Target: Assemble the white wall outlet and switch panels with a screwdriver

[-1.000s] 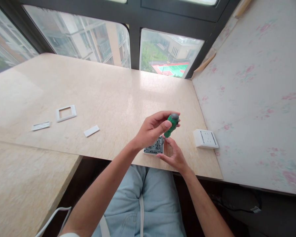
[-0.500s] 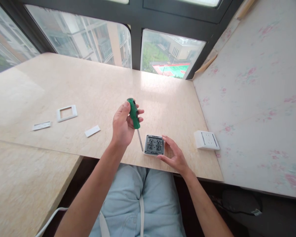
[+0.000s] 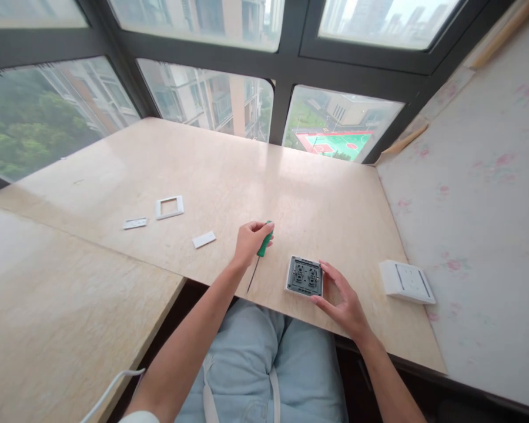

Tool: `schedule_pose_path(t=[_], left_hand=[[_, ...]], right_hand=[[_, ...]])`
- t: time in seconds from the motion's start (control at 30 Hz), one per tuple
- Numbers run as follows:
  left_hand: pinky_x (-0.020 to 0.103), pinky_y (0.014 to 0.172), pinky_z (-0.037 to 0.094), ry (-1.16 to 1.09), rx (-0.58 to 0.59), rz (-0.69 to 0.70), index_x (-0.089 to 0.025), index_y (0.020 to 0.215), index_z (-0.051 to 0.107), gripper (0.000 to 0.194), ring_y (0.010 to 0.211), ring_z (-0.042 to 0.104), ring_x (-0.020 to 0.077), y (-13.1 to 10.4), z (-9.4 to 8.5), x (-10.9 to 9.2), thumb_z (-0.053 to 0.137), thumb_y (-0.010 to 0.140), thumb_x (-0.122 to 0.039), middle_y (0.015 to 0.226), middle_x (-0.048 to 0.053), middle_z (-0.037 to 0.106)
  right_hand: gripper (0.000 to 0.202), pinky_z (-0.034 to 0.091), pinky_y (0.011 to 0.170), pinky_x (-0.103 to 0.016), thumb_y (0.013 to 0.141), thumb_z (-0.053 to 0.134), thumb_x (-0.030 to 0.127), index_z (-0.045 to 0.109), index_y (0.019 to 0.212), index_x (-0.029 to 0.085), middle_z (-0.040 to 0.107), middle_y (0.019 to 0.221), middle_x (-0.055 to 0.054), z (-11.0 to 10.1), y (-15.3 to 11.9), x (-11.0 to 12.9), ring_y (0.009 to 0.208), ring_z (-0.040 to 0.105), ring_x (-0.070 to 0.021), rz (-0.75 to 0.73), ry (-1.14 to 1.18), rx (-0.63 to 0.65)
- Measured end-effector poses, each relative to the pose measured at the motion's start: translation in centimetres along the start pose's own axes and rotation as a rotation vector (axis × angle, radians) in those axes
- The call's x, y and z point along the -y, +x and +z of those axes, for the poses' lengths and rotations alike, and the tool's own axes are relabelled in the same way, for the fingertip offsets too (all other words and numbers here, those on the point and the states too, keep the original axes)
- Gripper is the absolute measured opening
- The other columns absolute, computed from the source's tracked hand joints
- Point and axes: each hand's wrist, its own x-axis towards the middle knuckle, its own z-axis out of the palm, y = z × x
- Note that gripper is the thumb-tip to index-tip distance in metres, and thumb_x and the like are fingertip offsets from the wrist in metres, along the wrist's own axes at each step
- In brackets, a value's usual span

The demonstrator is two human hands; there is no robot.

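My left hand (image 3: 252,242) is closed round the green handle of a screwdriver (image 3: 264,244). Its thin shaft points down towards the front edge of the surface, left of the switch and apart from it. A wall switch (image 3: 305,276) with a white frame and an exposed dark grey inside lies face up. My right hand (image 3: 341,299) grips this switch at its right side, fingers at the far corner and thumb at the near one. A small white rocker cover (image 3: 203,239) lies left of my left hand.
Further left on the beige surface (image 3: 220,176) lie a white frame (image 3: 170,207) and another narrow white piece (image 3: 134,223). A white boxed socket (image 3: 407,282) stands by the flowered wall (image 3: 471,235) on the right. Windows line the back.
My left hand has swung the screwdriver away from the switch, its tip now further left and nearer the front edge. My right hand keeps its hold. The view has tilted up and shifted left.
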Motion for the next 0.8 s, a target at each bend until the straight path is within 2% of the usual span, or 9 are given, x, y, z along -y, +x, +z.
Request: schedule_pose_path(t=[0.07, 0.3, 0.5, 0.67, 0.8], left_hand=[[0.028, 0.059, 0.055, 0.117, -0.023, 0.034, -0.013, 0.079, 0.071, 0.029, 0.063, 0.068, 0.0167, 0.6, 0.2, 0.1, 0.071, 0.081, -0.042, 0.069, 0.006, 0.070], [0.030, 0.071, 0.048, 0.552, -0.097, 0.139, -0.016, 0.071, 0.074, 0.029, 0.079, 0.070, 0.0226, 3.2, -0.6, -0.3, 0.066, 0.085, -0.041, 0.072, 0.006, 0.072], [0.034, 0.082, 0.049, 0.832, -0.144, 0.167, -0.015, 0.098, 0.073, 0.025, 0.101, 0.068, 0.0287, 4.6, -1.0, 0.0, 0.067, 0.088, -0.037, 0.106, 0.015, 0.073], [0.036, 0.085, 0.050, 0.948, -0.111, 0.214, -0.013, 0.107, 0.068, 0.031, 0.106, 0.066, 0.0292, 4.9, -1.1, -0.3, 0.064, 0.093, -0.041, 0.116, 0.017, 0.066], [0.035, 0.085, 0.051, 0.973, -0.095, 0.281, -0.013, 0.114, 0.062, 0.039, 0.110, 0.064, 0.0292, 3.5, -2.3, -0.8, 0.064, 0.094, -0.046, 0.121, 0.018, 0.062]], right_hand=[[0.070, 0.042, 0.117, -0.055, 0.083, 0.078, 0.043, 0.050, 0.145, 0.028, 0.055, 0.150, -0.012, 0.1, -0.1, -0.3, 0.139, 0.052, -0.0327, 0.009, 0.000, -0.002], [0.071, 0.041, 0.116, -0.058, 0.083, 0.077, 0.045, 0.049, 0.145, 0.026, 0.055, 0.150, -0.014, 0.3, -0.3, -1.0, 0.138, 0.053, -0.0345, 0.029, -0.009, -0.008], [0.072, 0.043, 0.114, -0.061, 0.083, 0.075, 0.048, 0.049, 0.146, 0.026, 0.056, 0.149, -0.014, 0.8, -0.1, -1.1, 0.137, 0.054, -0.0362, 0.034, -0.073, -0.028], [0.073, 0.040, 0.116, -0.060, 0.084, 0.073, 0.051, 0.046, 0.148, 0.027, 0.054, 0.151, -0.014, 1.1, 1.3, -0.7, 0.139, 0.052, -0.0351, 0.073, -0.059, 0.022], [0.075, 0.037, 0.118, -0.061, 0.086, 0.072, 0.052, 0.043, 0.150, 0.026, 0.049, 0.155, -0.015, 1.0, 2.5, -0.4, 0.142, 0.048, -0.0350, 0.105, -0.022, 0.100]])
